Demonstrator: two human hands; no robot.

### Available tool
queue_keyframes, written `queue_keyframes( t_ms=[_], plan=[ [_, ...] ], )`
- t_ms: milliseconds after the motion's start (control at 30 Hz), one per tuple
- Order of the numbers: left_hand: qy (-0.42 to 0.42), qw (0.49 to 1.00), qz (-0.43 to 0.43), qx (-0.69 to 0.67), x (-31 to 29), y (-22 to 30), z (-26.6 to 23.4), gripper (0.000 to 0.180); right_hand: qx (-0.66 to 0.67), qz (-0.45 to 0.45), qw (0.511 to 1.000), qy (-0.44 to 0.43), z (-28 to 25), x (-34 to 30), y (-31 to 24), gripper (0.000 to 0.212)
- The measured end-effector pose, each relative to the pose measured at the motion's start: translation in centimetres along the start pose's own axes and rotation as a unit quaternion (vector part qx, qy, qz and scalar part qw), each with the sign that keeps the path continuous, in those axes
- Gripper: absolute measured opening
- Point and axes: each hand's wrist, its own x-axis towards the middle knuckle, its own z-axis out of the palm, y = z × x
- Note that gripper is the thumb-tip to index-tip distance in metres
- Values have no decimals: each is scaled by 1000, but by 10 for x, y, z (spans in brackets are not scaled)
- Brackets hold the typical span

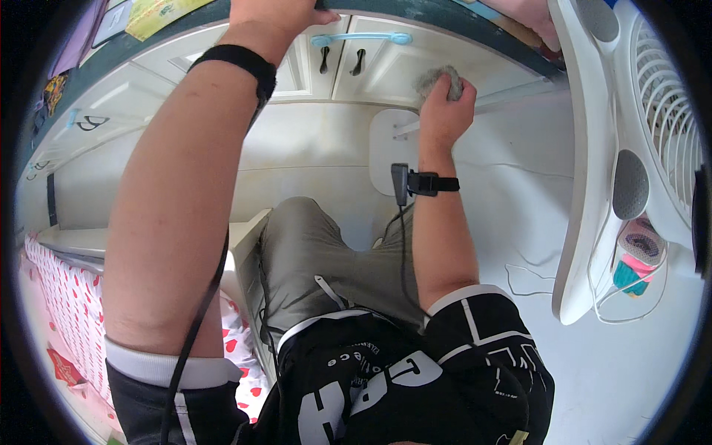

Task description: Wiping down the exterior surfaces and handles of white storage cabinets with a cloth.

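Note:
My right hand (447,111) is closed around a crumpled grey cloth (429,80) and holds it against the white cabinet door (393,63) on the right. Up at the top edge, my left hand (271,13) rests on the dark countertop edge (386,9) with its thumb stretched out; its other fingers are mostly cut off by the frame. Between the two hands, a light blue strap latch (361,38) spans both cabinet doors above two dark handles (357,62).
A large white fan-like appliance (593,148) with a grille stands on the right, its cord trailing on the pale floor. A white panel (393,152) sits below the cabinet. Heart-patterned fabric (74,304) lies at left. Papers and a yellow packet (159,15) lie on the countertop.

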Motion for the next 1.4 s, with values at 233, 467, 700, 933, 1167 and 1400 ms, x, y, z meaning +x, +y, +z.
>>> queue_keyframes(
  t_ms=[233, 467, 700, 933, 1167, 1400],
  plan=[
    [-108, 992, -45, 44, -1, 12, -43, 91, -78, -25, 983, -167, -34, -17, 58, 50],
    [-164, 972, -125, 111, 8, 38, -50, 100, 32, -16, 997, -67, 23, 30, 46, 49],
    [-55, 988, -107, 95, -6, 50, -28, 94, 232, 190, 942, 153, 69, 74, 57, 37],
    [-6, 1000, -24, -2, -6, 28, 8, 89, 44, -65, 997, -3, 110, -26, 24, 36],
    [22, 986, -76, 145, -8, 28, 10, 88, 130, 107, 985, 37, 97, 36, 69, 35],
    [66, 984, -56, 153, -10, 34, 16, 91, 23, -93, 980, -176, 106, -45, 7, 39]
  ],
)
